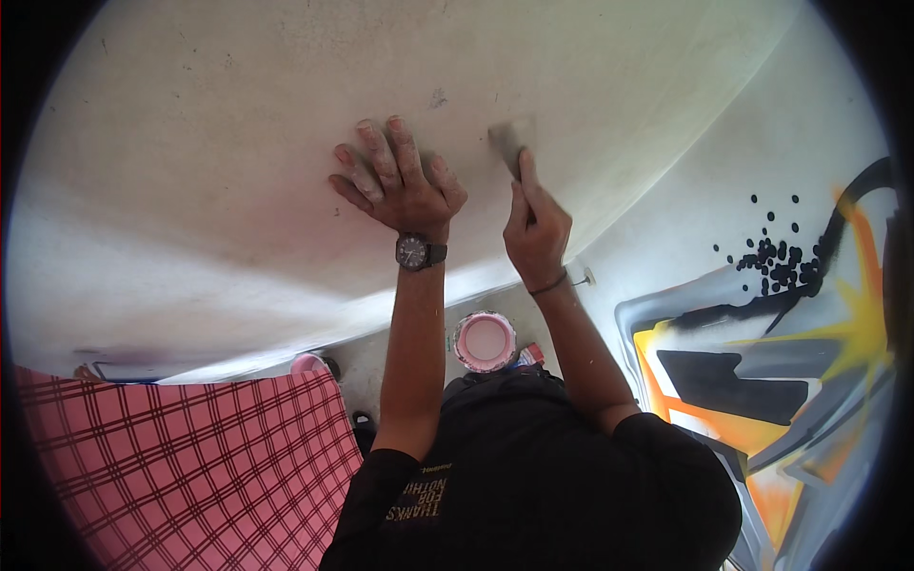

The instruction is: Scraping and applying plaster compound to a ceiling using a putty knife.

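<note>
Black-sleeved arms reach up: left hand (398, 181) lies flat, fingers spread, bracing on the pale plastered wall (238, 143); right hand (535, 228) pinches a small grey scraper blade (507, 145), blurred, just beyond its fingertips, apparently smoothing.

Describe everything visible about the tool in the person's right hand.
The scraper is a small flat blade, grey and blurred, so its edge and material are hard to tell. It is pressed against the pale plaster wall, tilted, blade up and to the left. The right hand grips its lower end, thumb along it, hiding the handle. The left hand lies flat on the wall beside it, not touching it.
</note>
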The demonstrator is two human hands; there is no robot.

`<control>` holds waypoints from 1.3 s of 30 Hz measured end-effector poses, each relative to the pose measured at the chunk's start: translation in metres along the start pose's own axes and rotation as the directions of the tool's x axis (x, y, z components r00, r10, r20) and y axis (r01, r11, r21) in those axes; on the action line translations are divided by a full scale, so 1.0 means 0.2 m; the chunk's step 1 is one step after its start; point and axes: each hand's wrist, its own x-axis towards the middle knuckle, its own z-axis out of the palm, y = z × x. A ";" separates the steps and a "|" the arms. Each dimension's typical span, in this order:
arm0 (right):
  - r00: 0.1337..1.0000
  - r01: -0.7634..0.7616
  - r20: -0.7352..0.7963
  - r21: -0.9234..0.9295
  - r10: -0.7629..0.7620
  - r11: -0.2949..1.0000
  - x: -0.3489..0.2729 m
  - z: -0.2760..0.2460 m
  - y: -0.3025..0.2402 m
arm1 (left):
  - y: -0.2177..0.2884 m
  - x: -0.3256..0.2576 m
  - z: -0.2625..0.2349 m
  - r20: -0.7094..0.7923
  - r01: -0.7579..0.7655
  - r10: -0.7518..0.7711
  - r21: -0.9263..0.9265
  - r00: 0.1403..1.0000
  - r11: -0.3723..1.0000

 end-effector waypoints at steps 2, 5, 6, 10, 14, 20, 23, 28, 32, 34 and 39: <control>1.000 -0.005 -0.012 0.003 0.005 1.000 0.04 0.00 -0.05 | 0.01 0.00 -0.03 0.017 0.007 -0.008 0.014 1.000 1.000; 0.997 -0.005 -0.077 0.046 0.009 0.999 -0.05 0.05 0.02 | 0.02 -0.01 0.00 0.014 0.003 -0.003 0.001 1.000 1.000; 0.999 -0.012 -0.041 0.031 0.014 0.999 -0.08 0.04 0.03 | 0.02 -0.01 0.00 0.016 -0.001 0.002 -0.007 1.000 1.000; 0.995 -0.087 0.056 -0.017 0.088 0.996 -0.02 0.00 -0.01 | 0.03 -0.02 0.01 0.015 -0.006 0.005 0.012 1.000 1.000; 0.999 -0.018 0.033 -0.009 0.018 1.000 -0.04 -0.03 0.05 | 0.04 0.00 0.00 0.013 -0.007 0.007 0.010 1.000 1.000; 0.987 -0.150 0.068 0.097 0.144 0.984 -0.03 -0.05 -0.01 | 0.05 -0.01 0.02 0.006 0.000 0.000 0.001 1.000 1.000; 0.984 -0.175 0.053 0.151 0.169 0.973 0.02 -0.09 -0.08 | 0.07 -0.01 0.02 0.008 0.003 -0.003 -0.005 1.000 1.000; 0.947 -0.296 -0.013 0.362 0.322 0.884 -0.01 -0.11 -0.09 | 0.04 -0.02 0.01 0.041 0.001 -0.001 0.007 0.999 1.000; 0.867 -0.478 0.178 0.558 0.465 0.678 -0.05 -0.18 -0.08 | 0.02 -0.02 -0.02 0.051 -0.014 0.014 -0.001 0.999 1.000; 0.844 -0.518 0.213 0.561 0.492 0.646 -0.10 -0.19 -0.11 | 0.03 -0.02 -0.01 0.063 -0.011 0.012 -0.021 0.998 1.000; 0.647 -0.723 0.322 0.547 0.691 0.423 -0.13 -0.14 -0.08 | 0.04 -0.01 -0.04 0.115 0.003 -0.001 -0.017 0.993 1.000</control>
